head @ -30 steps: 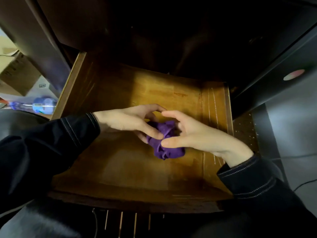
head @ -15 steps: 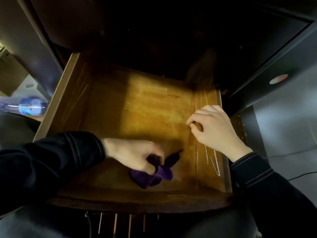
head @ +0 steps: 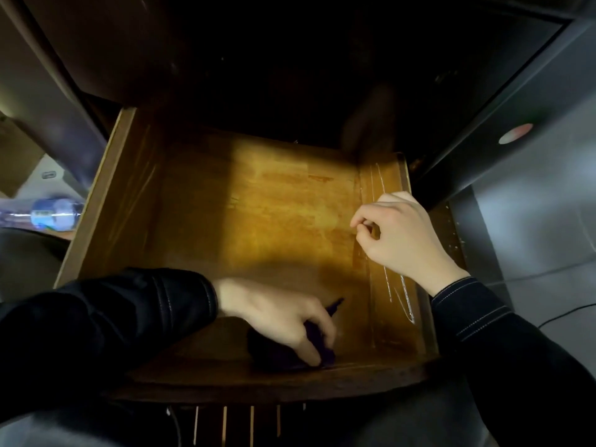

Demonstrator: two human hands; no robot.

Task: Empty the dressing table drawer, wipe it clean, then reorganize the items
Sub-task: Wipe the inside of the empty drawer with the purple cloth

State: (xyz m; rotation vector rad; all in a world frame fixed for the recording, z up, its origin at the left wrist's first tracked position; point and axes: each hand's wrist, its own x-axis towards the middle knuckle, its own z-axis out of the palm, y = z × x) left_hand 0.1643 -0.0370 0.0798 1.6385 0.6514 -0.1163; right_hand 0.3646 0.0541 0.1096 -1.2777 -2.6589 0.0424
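Drawer (head: 135, 195) is sitting pulled far out, nothing else lying inside; leaning on it is risking a tilt or jam; left hand (head: 274, 314) is gripping the bunched purple cloth (head: 269, 354) at the shadowed front edge, so back corners are probably getting missed; right hand (head: 400, 233) is resting on the right wall, fingers curled, holding nothing; bottle (head: 54, 212) label is showing only blur, nothing readable
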